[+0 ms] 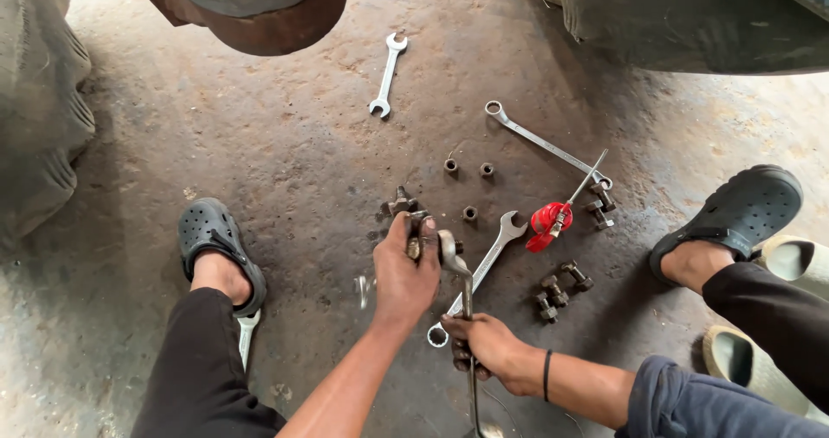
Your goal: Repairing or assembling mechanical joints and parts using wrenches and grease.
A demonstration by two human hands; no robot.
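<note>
Stained concrete workshop floor: your left hand (404, 274) pinches a small rusty bolt (414, 248) at six o'clock; your right hand (480, 345) grips the offset steel ring spanner (459, 270) seated on it. Loosening appears underway; next, swing the handle steadily.

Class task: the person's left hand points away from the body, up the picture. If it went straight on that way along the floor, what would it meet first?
Probably the cluster of rusty bolts lying just beyond the left hand; depth is hard to judge.
</note>
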